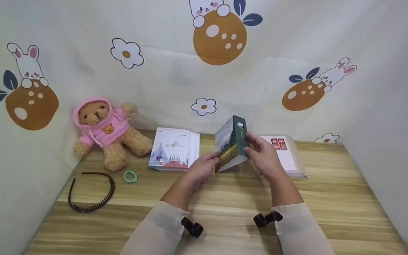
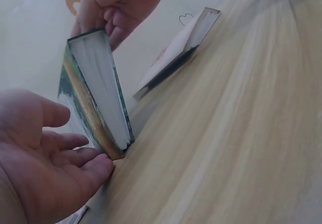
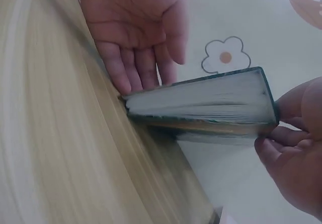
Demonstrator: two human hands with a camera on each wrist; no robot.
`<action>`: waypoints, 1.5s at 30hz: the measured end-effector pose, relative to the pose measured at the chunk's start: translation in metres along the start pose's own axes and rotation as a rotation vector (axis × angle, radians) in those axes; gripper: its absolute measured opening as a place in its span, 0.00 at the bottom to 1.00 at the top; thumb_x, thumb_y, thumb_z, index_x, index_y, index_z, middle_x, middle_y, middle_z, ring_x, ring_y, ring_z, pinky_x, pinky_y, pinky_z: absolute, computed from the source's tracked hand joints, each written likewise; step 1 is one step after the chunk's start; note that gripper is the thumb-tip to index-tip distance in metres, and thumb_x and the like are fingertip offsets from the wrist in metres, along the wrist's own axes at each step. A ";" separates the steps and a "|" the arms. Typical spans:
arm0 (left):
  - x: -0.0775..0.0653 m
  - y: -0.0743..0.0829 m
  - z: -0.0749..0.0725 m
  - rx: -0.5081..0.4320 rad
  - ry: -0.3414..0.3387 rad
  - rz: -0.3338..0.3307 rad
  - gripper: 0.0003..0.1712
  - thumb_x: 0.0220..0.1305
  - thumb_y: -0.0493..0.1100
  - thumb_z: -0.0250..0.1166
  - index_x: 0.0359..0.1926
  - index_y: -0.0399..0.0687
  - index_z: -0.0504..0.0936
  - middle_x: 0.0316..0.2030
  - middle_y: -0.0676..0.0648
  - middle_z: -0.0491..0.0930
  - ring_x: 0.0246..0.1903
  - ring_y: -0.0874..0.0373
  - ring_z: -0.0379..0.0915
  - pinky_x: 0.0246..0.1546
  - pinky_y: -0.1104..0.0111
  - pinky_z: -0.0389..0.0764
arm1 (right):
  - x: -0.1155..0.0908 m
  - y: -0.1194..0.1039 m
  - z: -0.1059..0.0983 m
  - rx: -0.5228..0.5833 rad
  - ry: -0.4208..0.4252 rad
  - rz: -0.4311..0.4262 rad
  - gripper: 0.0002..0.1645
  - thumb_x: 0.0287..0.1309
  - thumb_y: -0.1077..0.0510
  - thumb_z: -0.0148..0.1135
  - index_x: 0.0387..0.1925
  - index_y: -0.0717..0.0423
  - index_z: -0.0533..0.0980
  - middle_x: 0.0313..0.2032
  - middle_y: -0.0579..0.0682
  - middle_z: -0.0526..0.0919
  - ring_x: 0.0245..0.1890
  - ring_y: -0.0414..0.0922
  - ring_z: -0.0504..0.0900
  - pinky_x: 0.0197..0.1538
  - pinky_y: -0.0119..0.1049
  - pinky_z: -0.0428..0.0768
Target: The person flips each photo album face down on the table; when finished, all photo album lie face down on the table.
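A green photo album (image 1: 240, 138) with a landscape picture on its cover stands tilted above the table, spine up and to the right, pale page edges (image 3: 201, 103) showing. My right hand (image 1: 265, 156) grips it at the spine, thumb and fingers on the spine's edges. My left hand (image 1: 201, 168) is at the lower left edge; its fairly straight fingers touch the cover near the opening side, as the left wrist view shows, where the album's lower corner is close over the wood. Behind my right hand lies a white album (image 1: 285, 159) with red squares, partly covered.
Left of my hands lies another white album (image 1: 170, 148) with a tent picture. A teddy bear (image 1: 108, 132) in a pink hoodie leans at the back left. Before it lie a dark headband (image 1: 110, 193) and a green ring-shaped item (image 1: 130, 181). Patterned cloth (image 1: 165, 85) encloses the table (image 1: 225, 212).
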State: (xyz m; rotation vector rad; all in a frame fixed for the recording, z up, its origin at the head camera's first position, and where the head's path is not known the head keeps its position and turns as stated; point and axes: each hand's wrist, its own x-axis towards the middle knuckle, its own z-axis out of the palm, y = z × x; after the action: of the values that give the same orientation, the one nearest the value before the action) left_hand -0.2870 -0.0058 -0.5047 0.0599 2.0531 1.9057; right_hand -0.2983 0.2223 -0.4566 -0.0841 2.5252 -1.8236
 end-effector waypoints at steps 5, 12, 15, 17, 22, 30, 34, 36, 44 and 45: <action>-0.001 0.002 -0.001 0.049 0.057 -0.009 0.32 0.81 0.45 0.53 0.79 0.38 0.67 0.80 0.37 0.65 0.83 0.41 0.55 0.86 0.50 0.55 | 0.001 0.008 -0.001 -0.108 -0.013 0.045 0.45 0.70 0.53 0.70 0.82 0.57 0.62 0.83 0.59 0.60 0.85 0.56 0.59 0.84 0.50 0.64; 0.002 0.000 -0.006 0.013 0.080 -0.011 0.38 0.77 0.43 0.56 0.83 0.40 0.60 0.84 0.38 0.58 0.85 0.41 0.47 0.87 0.50 0.49 | 0.003 0.021 0.002 -0.223 -0.040 0.116 0.43 0.69 0.59 0.67 0.82 0.53 0.64 0.81 0.60 0.65 0.84 0.58 0.60 0.86 0.53 0.59; 0.003 -0.001 -0.009 -0.052 0.056 -0.008 0.38 0.79 0.42 0.55 0.83 0.36 0.57 0.84 0.35 0.55 0.86 0.40 0.46 0.87 0.51 0.50 | 0.004 0.024 0.003 -0.274 -0.061 0.155 0.43 0.70 0.60 0.65 0.82 0.52 0.63 0.81 0.61 0.64 0.84 0.60 0.59 0.87 0.56 0.56; 0.003 -0.001 -0.009 -0.068 0.041 0.000 0.38 0.80 0.43 0.54 0.83 0.35 0.56 0.84 0.34 0.54 0.85 0.40 0.47 0.87 0.52 0.52 | 0.004 0.025 0.003 -0.307 -0.075 0.179 0.43 0.71 0.60 0.64 0.83 0.52 0.61 0.82 0.62 0.62 0.84 0.61 0.57 0.87 0.58 0.54; 0.002 0.001 -0.008 -0.064 0.038 0.000 0.38 0.80 0.43 0.54 0.83 0.35 0.56 0.84 0.33 0.55 0.85 0.40 0.48 0.87 0.52 0.53 | 0.005 0.026 0.005 -0.350 -0.082 0.196 0.43 0.72 0.59 0.62 0.83 0.53 0.60 0.83 0.62 0.61 0.85 0.62 0.55 0.87 0.58 0.52; -0.002 0.010 -0.013 -0.048 0.100 0.034 0.37 0.78 0.42 0.56 0.82 0.38 0.61 0.83 0.36 0.58 0.85 0.40 0.50 0.87 0.51 0.52 | 0.005 0.022 0.008 -0.229 -0.022 0.174 0.42 0.71 0.55 0.65 0.82 0.51 0.63 0.84 0.59 0.59 0.86 0.58 0.53 0.88 0.56 0.53; -0.008 0.018 -0.026 -0.012 0.191 0.067 0.38 0.77 0.45 0.59 0.82 0.43 0.62 0.83 0.39 0.60 0.85 0.42 0.51 0.87 0.50 0.53 | 0.002 0.010 0.018 -0.144 0.027 0.106 0.39 0.73 0.54 0.64 0.81 0.48 0.65 0.84 0.55 0.61 0.86 0.55 0.56 0.87 0.54 0.58; -0.011 0.021 -0.036 0.023 0.245 0.081 0.38 0.77 0.47 0.59 0.83 0.46 0.62 0.84 0.41 0.59 0.85 0.43 0.51 0.87 0.50 0.53 | -0.001 0.003 0.028 -0.100 0.027 0.048 0.39 0.73 0.55 0.65 0.80 0.48 0.66 0.81 0.54 0.67 0.83 0.54 0.63 0.85 0.52 0.64; -0.027 0.020 -0.090 0.203 0.380 0.067 0.37 0.80 0.53 0.56 0.84 0.53 0.61 0.84 0.43 0.58 0.81 0.41 0.60 0.81 0.46 0.67 | -0.006 -0.022 0.077 0.013 -0.116 -0.081 0.38 0.70 0.58 0.68 0.79 0.52 0.68 0.67 0.57 0.83 0.70 0.58 0.81 0.71 0.50 0.82; -0.029 0.019 -0.097 0.227 0.389 0.066 0.37 0.80 0.52 0.56 0.84 0.51 0.61 0.84 0.42 0.58 0.81 0.40 0.59 0.81 0.45 0.66 | -0.005 -0.024 0.083 0.016 -0.127 -0.078 0.38 0.71 0.58 0.67 0.79 0.51 0.68 0.67 0.56 0.84 0.69 0.57 0.82 0.70 0.49 0.83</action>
State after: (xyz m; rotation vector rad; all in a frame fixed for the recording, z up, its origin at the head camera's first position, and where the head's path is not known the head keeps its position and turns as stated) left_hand -0.2896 -0.1044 -0.4754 -0.2077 2.5456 1.8253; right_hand -0.2878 0.1367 -0.4603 -0.2918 2.4537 -1.8017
